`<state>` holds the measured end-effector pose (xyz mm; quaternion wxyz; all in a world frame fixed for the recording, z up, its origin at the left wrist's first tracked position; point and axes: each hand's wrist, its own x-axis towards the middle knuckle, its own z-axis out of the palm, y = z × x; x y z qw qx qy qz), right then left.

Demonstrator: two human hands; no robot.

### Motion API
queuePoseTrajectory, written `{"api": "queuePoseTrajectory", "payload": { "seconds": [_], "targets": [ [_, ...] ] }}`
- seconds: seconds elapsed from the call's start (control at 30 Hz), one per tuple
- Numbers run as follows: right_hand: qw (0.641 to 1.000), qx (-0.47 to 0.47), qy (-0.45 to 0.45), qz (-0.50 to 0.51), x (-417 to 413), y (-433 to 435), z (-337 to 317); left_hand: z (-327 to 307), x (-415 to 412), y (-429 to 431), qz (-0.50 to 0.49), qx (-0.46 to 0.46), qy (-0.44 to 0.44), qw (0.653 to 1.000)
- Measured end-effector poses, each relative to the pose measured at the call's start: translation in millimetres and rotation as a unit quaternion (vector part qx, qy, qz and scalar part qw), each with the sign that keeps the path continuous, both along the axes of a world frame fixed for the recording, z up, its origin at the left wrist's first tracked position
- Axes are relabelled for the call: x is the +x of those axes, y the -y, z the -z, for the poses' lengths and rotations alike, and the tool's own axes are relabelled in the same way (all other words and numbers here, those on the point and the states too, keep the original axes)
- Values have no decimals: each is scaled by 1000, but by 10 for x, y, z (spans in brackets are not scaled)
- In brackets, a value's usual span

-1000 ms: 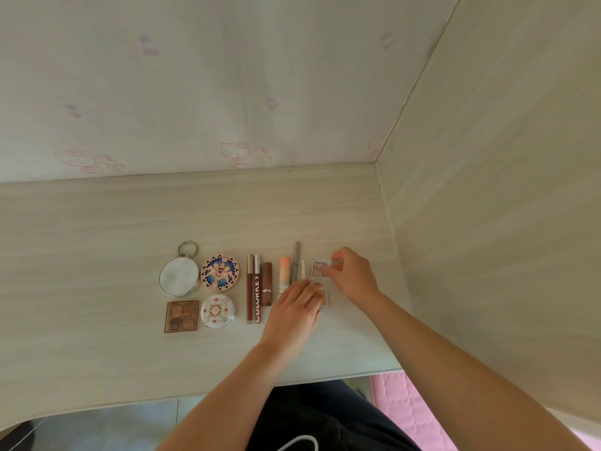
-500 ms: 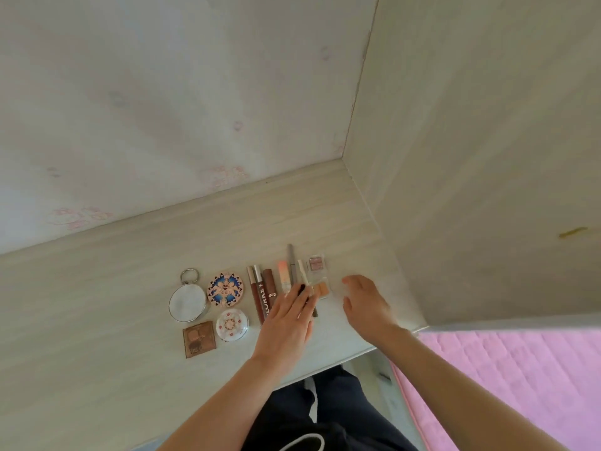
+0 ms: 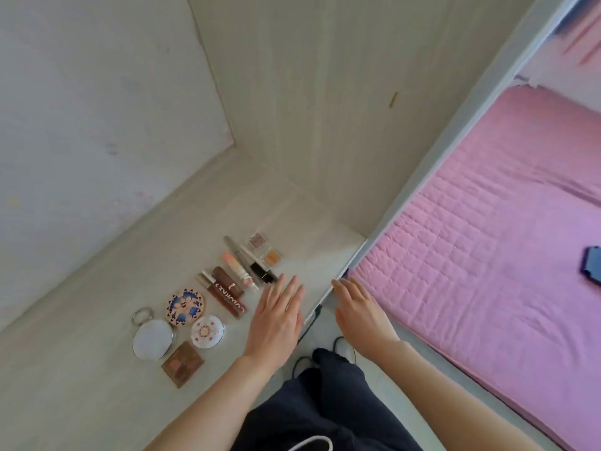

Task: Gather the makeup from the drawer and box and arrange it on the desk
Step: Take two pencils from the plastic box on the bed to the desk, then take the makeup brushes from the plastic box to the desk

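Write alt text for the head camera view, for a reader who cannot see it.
Two bare hands hover open and empty at the front edge of a pale wooden desk: the left hand over it, the right hand just off its corner. Makeup lies in a neat row: a round mirror, compacts, a brown palette, lip gloss tubes. A pink bed is on the right.

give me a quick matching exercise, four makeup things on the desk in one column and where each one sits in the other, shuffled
Column one:
1. round mirror
2. brown square palette
3. blue flower compact
4. small clear pink pot

Column two:
A. far end of the row, nearest the side panel
B. leftmost, with a metal ring on its rim
C. nearest the desk's front edge, beside the mirror
D. between the mirror and the brown lip gloss tubes

Pairs: 1-B, 2-C, 3-D, 4-A
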<state>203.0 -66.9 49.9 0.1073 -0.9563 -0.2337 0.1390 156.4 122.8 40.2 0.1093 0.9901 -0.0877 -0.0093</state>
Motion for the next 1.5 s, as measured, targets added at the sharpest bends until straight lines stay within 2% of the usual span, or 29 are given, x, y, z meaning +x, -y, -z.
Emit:
{"api": "queuePoseTrajectory", "payload": {
  "seconds": [0.2,0.37,0.57,0.77,0.9,1.13,1.37,1.5],
  "targets": [
    [992,0,-6,125,-463,485,-171,-163,-53,480,103,-10,13,995],
    [972,-10,-1,236,-935,943,-316,-259,-160,1055,203,-28,16,979],
    [926,-11,-1,377,-1563,1631,-368,-349,-284,1941,333,-14,-2,943],
    [876,-7,-22,481,-2252,2343,-356,-348,-570,2902,408,27,-22,912],
    [840,-1,-25,543,-2704,2788,-329,-273,-871,3569,466,17,-18,884],
    [764,-8,-39,644,-3481,3440,-298,-239,-1361,4573,578,39,-30,815],
    [647,7,-31,762,-4128,3835,-343,-320,-1747,5447,673,49,-35,737],
    [574,25,-22,818,-4426,4024,-379,-343,-1957,5903,707,44,-35,705]
  ]
}}
